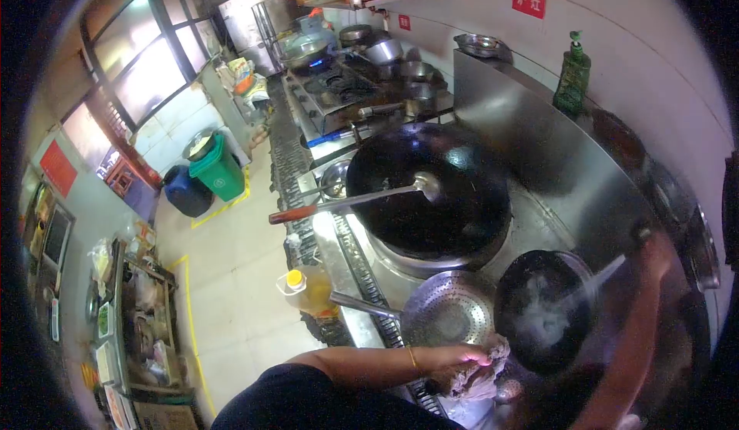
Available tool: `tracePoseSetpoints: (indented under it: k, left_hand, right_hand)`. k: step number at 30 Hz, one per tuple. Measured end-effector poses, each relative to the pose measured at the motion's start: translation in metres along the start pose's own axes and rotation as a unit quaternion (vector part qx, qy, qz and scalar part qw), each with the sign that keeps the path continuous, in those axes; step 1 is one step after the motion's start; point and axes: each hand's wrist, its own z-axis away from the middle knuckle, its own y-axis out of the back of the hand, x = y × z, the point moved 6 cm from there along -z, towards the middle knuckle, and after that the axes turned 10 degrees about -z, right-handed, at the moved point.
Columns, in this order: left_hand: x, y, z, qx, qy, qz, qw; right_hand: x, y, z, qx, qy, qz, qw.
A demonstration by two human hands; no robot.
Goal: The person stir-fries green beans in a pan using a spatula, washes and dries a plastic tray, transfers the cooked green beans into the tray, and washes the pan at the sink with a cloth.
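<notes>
My left hand, with a thin yellow band at its wrist, grips a crumpled greyish cloth near the front edge of the stove. At the right, my right hand is closed round a tap, partly hidden and blurred. A stream of water runs from there into a small dark wok, where it splashes. Left of this wok lies a perforated metal strainer, its handle pointing left. A large black wok sits on the burner with a wooden-handled ladle across it.
A steel backsplash stands behind the woks, with a green bottle on its ledge. An oil jug with a yellow cap is by the stove's left edge. Further off are gas burners, pots and a green bin.
</notes>
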Motion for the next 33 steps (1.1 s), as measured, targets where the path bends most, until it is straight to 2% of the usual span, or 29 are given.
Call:
tracePoseSetpoints:
  k: [3, 4, 5, 6, 7, 9, 10, 11, 12, 13, 14, 15, 16, 19, 22, 24, 26, 27, 30, 33]
  left_hand:
    - [-0.007, 0.001, -0.004, -0.017, 0.007, 0.034, 0.999]
    - [-0.008, 0.001, -0.004, -0.019, 0.004, 0.024, 1.0]
    - [-0.007, 0.001, -0.003, -0.022, 0.0, 0.015, 1.0]
    - [-0.006, 0.002, -0.003, -0.022, -0.006, 0.005, 1.0]
    - [-0.005, 0.001, -0.008, -0.038, -0.036, 0.007, 0.999]
    - [0.006, -0.005, -0.008, -0.052, -0.102, 0.014, 0.993]
    - [0.009, -0.013, 0.002, -0.086, -0.063, 0.078, 0.991]
    - [-0.017, 0.005, -0.019, -0.082, -0.042, 0.04, 0.995]
    - [-0.044, 0.022, -0.038, -0.079, -0.02, 0.005, 0.997]
    - [-0.027, 0.021, -0.025, -0.029, -0.147, -0.094, 0.984]
    - [-0.027, 0.02, -0.027, -0.036, -0.125, -0.08, 0.988]
    - [-0.027, 0.018, -0.029, -0.041, -0.103, -0.067, 0.992]
    - [-0.028, 0.024, -0.034, 0.026, -0.212, -0.103, 0.971]
    - [-0.036, 0.016, -0.039, -0.014, -0.096, 0.019, 0.995]
    - [-0.033, 0.015, -0.034, -0.033, -0.076, 0.001, 0.997]
    - [-0.033, 0.018, -0.035, -0.015, -0.094, -0.027, 0.995]
    - [-0.024, 0.015, -0.03, 0.02, -0.106, -0.038, 0.993]
    - [-0.019, 0.014, -0.027, 0.042, -0.111, -0.038, 0.992]
    - [-0.025, 0.008, -0.025, -0.001, -0.075, 0.048, 0.996]
    - [-0.028, 0.009, -0.031, -0.004, -0.084, 0.052, 0.995]
  right_hand:
    - [-0.001, -0.003, 0.006, -0.02, -0.021, -0.03, 0.999]
    - [-0.005, -0.001, 0.009, -0.03, -0.01, 0.019, 0.999]
    - [-0.015, 0.002, 0.011, -0.044, 0.029, 0.181, 0.982]
    - [-0.025, 0.006, 0.013, -0.045, 0.071, 0.338, 0.937]
    - [-0.034, 0.004, 0.013, -0.056, 0.109, 0.482, 0.868]
    - [-0.035, -0.015, 0.015, -0.088, 0.18, 0.717, 0.667]
    - [-0.034, -0.028, 0.023, -0.103, 0.253, 0.743, 0.611]
    - [-0.033, -0.041, 0.032, -0.107, 0.328, 0.763, 0.547]
    - [-0.032, -0.023, 0.021, -0.104, 0.267, 0.635, 0.718]
    - [-0.028, -0.002, 0.009, -0.082, 0.222, 0.463, 0.854]
    - [-0.009, 0.007, -0.005, -0.088, 0.083, 0.297, 0.947]
    - [0.012, 0.018, -0.017, -0.041, -0.046, 0.115, 0.991]
    - [0.015, 0.025, -0.02, -0.031, -0.045, 0.102, 0.993]
    - [0.007, 0.017, -0.017, -0.02, 0.016, 0.126, 0.992]
    - [-0.007, 0.009, -0.005, -0.021, 0.106, 0.183, 0.977]
    - [-0.009, 0.009, -0.003, -0.004, 0.098, 0.187, 0.977]
    - [-0.003, 0.013, -0.006, 0.029, 0.023, 0.157, 0.987]
    - [-0.003, 0.015, -0.008, 0.028, 0.021, 0.183, 0.983]
    - [-0.002, 0.023, -0.012, 0.028, 0.018, 0.244, 0.969]
    - [0.009, 0.026, -0.017, 0.015, 0.05, 0.201, 0.978]
